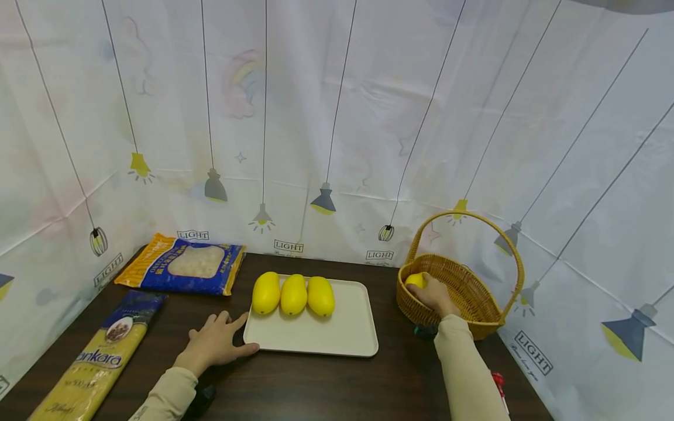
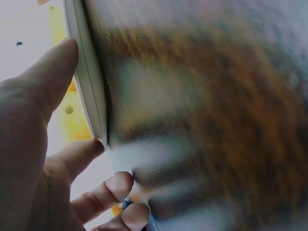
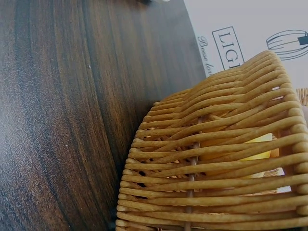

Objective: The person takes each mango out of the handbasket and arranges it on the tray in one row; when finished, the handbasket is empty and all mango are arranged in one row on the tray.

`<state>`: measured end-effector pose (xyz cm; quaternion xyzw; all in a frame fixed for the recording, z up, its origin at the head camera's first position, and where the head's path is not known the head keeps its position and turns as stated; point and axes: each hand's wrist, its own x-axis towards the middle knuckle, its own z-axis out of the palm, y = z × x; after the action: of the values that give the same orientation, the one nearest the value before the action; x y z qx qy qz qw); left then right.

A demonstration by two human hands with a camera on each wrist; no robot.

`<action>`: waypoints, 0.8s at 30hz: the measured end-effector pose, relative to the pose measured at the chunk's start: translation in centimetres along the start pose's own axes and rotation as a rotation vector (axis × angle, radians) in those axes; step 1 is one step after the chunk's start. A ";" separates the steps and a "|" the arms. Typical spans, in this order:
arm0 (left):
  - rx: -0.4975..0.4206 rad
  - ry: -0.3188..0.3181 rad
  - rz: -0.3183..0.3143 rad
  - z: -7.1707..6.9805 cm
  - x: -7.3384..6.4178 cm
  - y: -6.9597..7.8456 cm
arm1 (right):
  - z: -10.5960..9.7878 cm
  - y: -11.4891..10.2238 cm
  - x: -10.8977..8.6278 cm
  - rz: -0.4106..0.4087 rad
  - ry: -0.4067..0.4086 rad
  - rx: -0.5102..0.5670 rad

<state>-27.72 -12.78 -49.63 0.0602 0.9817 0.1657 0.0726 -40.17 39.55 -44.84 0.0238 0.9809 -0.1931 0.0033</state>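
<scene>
Three smooth yellow mangoes [image 1: 293, 294] lie side by side on the left part of a white rectangular tray [image 1: 347, 327]. My left hand [image 1: 217, 342], fingers spread, touches the tray's left edge with thumb and index finger; the left wrist view shows them against the rim [image 2: 86, 77]. Inside a woven basket [image 1: 476, 292] with a tall handle, my right hand [image 1: 438, 294] grips another yellow mango [image 1: 416, 280] near the left wall. From the right wrist, the basket's weave [image 3: 207, 163] hides most of the hand, and only a bit of yellow shows through the gaps.
A blue and orange bag [image 1: 184, 266] with a clear window lies behind on the left. Nearer, a long pack of spaghetti [image 1: 100, 362] lies along the left edge. A red-topped item [image 1: 498, 379] is partly hidden beside my right sleeve. A printed curtain [image 1: 337, 117] surrounds the dark table [image 1: 337, 386].
</scene>
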 end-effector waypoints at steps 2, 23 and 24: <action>0.001 0.003 0.000 0.0 0.1 0.0 | 0.0 0.0 0.0 0.011 0.006 0.014; 0.005 -0.001 0.015 0.0 0.1 -0.2 | -1.1 -0.8 -1.4 0.005 0.124 0.132; 0.006 -0.001 0.016 0.0 0.0 -0.2 | -1.3 -0.9 -1.4 0.000 0.130 0.131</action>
<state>-27.79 -12.96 -49.66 0.0683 0.9816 0.1632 0.0714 -38.82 39.12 -43.29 0.0366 0.9643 -0.2549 -0.0620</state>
